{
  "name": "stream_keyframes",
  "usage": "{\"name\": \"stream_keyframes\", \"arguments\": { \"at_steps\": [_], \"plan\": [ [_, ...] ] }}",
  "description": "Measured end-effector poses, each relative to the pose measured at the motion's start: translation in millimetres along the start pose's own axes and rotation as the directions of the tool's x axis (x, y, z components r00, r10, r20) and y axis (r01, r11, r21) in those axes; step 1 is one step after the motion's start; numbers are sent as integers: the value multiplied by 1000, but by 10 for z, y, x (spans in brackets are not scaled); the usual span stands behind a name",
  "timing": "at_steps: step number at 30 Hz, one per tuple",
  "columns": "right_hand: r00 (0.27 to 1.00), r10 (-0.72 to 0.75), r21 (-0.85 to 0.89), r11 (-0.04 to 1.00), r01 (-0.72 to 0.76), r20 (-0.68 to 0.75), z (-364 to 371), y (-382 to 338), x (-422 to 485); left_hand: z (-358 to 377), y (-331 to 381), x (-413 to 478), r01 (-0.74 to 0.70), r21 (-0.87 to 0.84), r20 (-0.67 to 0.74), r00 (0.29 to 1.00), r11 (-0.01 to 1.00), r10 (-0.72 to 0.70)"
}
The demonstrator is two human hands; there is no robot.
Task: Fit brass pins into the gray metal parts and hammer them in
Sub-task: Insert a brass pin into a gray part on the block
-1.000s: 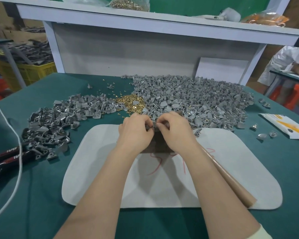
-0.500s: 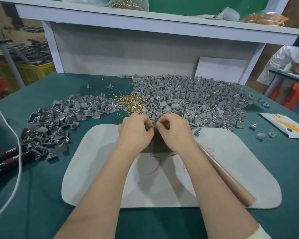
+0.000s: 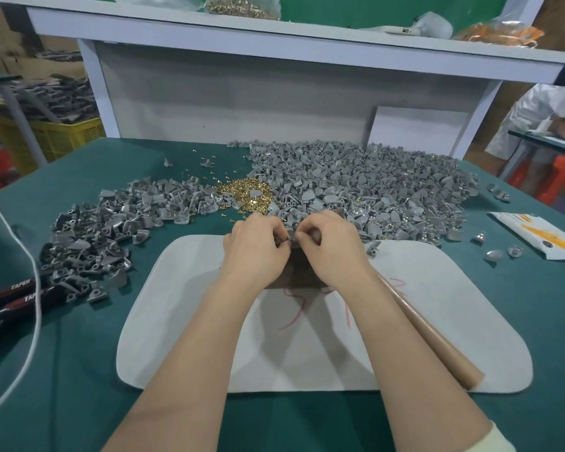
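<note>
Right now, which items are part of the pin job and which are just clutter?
In the job: left hand, right hand, the gray part they pinch, brass pins, gray parts heap, brown block, wooden handle, white mat.
Lying about: pliers, white cord, yellow-white packet, shelf bag.

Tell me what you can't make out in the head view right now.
Head view:
1. Pin in the gray part: too small, covered by the fingers of the left hand and right hand.
2. Hammer head: hidden under the right hand; only the wooden handle shows.
3. Black tool: cut off by the left edge.
</note>
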State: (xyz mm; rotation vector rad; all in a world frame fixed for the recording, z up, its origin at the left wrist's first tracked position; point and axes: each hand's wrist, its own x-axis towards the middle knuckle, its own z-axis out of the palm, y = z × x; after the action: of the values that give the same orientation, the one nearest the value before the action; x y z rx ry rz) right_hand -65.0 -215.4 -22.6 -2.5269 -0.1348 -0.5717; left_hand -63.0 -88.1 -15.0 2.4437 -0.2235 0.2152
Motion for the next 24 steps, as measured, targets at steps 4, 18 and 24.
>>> {"name": "stream_keyframes", "arguments": {
  "at_steps": [4, 18, 24],
  "plan": [
    [998, 19, -72, 997, -15, 60, -21, -48, 35, 6, -3, 18, -13, 7, 2, 1000, 1000, 13],
    [984, 142, 209, 964, -163, 112, -131, 11, 29, 0, -5, -1, -15, -12, -4, 1000, 1000, 15],
    [985, 145, 133, 979, -157, 92, -48, -35, 7, -7, 2, -2, -12, -7, 2, 1000, 1000, 12]
  ]
}}
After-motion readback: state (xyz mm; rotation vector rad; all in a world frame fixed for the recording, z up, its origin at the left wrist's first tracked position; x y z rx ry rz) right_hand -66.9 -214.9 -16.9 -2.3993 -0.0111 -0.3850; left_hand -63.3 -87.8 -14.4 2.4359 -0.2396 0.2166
